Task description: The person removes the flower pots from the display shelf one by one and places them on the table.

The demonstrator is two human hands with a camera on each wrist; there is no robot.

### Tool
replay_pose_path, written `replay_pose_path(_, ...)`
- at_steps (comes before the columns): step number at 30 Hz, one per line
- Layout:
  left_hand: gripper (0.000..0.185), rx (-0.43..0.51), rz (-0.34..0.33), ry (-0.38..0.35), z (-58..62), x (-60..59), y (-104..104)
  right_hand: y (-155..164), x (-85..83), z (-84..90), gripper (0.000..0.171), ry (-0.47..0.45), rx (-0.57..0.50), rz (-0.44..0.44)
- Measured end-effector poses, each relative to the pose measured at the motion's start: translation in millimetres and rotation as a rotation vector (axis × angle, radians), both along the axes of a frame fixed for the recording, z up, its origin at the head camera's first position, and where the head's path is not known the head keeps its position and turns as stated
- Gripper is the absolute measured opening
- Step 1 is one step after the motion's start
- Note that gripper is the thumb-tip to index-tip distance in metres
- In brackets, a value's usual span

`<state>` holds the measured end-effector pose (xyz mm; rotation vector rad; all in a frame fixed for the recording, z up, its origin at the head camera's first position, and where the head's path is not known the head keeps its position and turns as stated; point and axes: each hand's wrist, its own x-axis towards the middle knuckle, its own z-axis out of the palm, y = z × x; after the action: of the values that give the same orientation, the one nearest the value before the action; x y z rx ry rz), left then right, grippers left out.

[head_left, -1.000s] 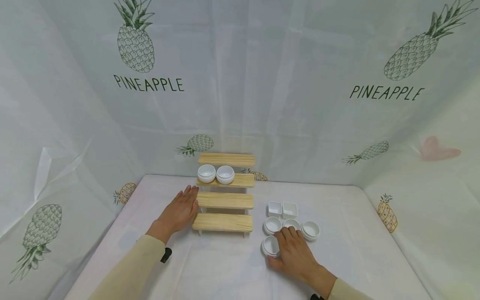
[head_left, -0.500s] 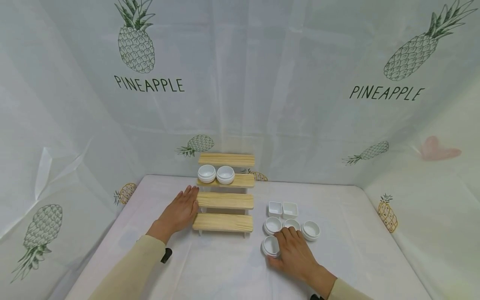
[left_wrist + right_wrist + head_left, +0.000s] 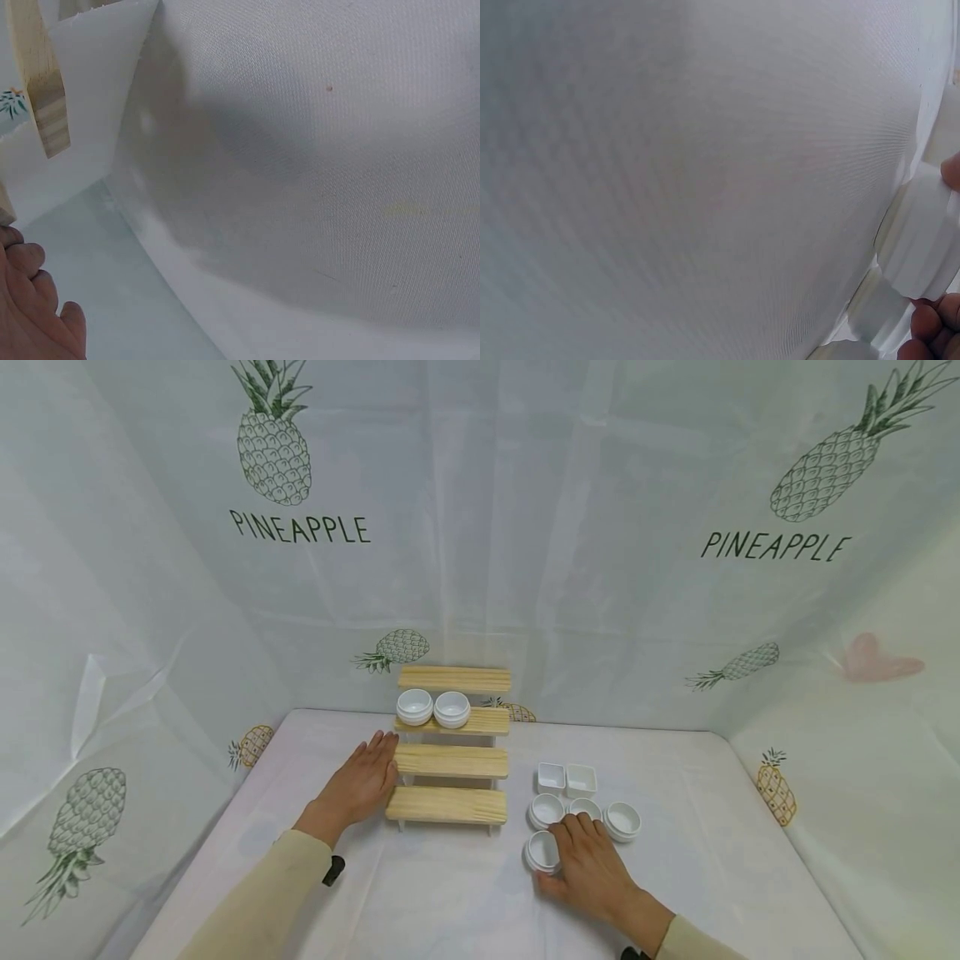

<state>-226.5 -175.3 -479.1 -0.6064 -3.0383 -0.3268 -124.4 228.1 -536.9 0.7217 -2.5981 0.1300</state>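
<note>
My right hand (image 3: 591, 867) pinches a small round white bowl (image 3: 542, 852) on the table, thumb on its near side and fingers on the far side. In the right wrist view the bowl (image 3: 921, 232) shows between thumb and fingertips. My left hand (image 3: 362, 781) lies with straight fingers along the left side of a stepped wooden stand (image 3: 447, 806). The left wrist view catches those fingers (image 3: 28, 259) beside the end of a wooden step. Two round white bowls stand side by side on the stand's third step, a left one (image 3: 414, 707) and a right one (image 3: 452, 709).
Beyond the pinched bowl sits a row of three round white bowls (image 3: 622, 821), the middle one partly behind my right fingers. Two square white dishes (image 3: 581, 780) stand behind that row. A pineapple-printed curtain (image 3: 555, 568) rises along the table's back edge.
</note>
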Motion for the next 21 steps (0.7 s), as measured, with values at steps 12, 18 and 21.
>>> replay_pose_path(12, 0.060, 0.003, -0.001, -0.005, -1.2, -0.8, -1, 0, -0.3, -0.5, 0.058, 0.019, 0.012, 0.002)
replay_pose_path(18, 0.060, -0.002, 0.000, -0.006, -1.1, -0.7, 0, 0, -0.7, 8.2, 0.062, 0.004, -0.012, 0.008)
replay_pose_path(21, 0.060, -0.008, 0.000, -0.009, -0.6, -0.9, 0, -1, -6.5, 20.9, 0.065, 0.013, -0.019, 0.008)
